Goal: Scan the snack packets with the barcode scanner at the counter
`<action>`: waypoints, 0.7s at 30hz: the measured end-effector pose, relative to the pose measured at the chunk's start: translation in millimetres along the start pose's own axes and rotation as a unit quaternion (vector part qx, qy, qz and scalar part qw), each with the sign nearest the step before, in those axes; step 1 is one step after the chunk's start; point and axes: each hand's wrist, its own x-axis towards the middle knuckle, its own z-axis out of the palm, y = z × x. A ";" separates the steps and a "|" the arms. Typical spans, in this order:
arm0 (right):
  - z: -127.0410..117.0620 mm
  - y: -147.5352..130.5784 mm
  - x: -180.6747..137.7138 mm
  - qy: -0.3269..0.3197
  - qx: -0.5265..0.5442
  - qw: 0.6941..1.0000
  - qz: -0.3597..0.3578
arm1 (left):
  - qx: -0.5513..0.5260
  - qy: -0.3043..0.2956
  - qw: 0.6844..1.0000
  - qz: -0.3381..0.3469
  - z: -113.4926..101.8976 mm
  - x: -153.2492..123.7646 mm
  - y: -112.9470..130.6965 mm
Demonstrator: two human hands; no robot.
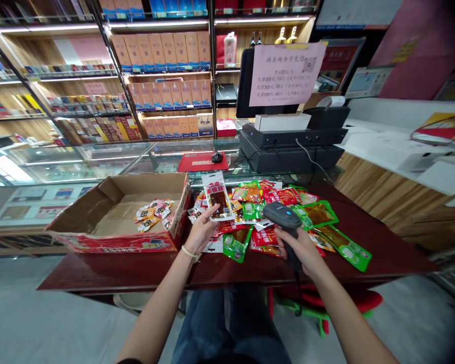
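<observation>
Apparently in left hand [203, 230]: white-edged packet [219, 195].

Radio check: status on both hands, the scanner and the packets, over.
Left hand holding snack packet, dark contents showing. Right hand gripping barcode scanner. Nothing visible between scanner and held packet; loose snack packets heaped on table below.

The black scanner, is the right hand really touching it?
Touching. The head view shows the right hand with its fingers wrapped around the handle of the scanner.
</observation>
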 end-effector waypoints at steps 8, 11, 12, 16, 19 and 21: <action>-3.5 2.6 4.6 0.011 -0.004 1.000 -0.004 | -0.029 0.109 0.988 0.103 2.9 17.0 1.0; -1.4 0.2 4.8 0.023 -0.008 1.000 -0.004 | -0.070 0.104 0.984 0.128 11.4 27.8 2.6; -0.1 -1.0 4.4 0.025 -0.012 1.000 -0.004 | -0.080 0.105 0.983 0.126 14.7 31.0 3.4; 6.4 -7.2 0.6 0.015 -0.053 0.998 -0.022 | -0.101 0.138 0.979 0.112 27.7 41.0 6.0; 10.4 -12.5 -2.9 0.026 -0.070 0.996 -0.042 | -0.099 0.159 0.976 0.114 35.3 45.9 6.5; 11.9 -15.4 -4.4 0.028 -0.071 0.996 -0.047 | -0.102 0.165 0.975 0.110 38.7 48.4 6.0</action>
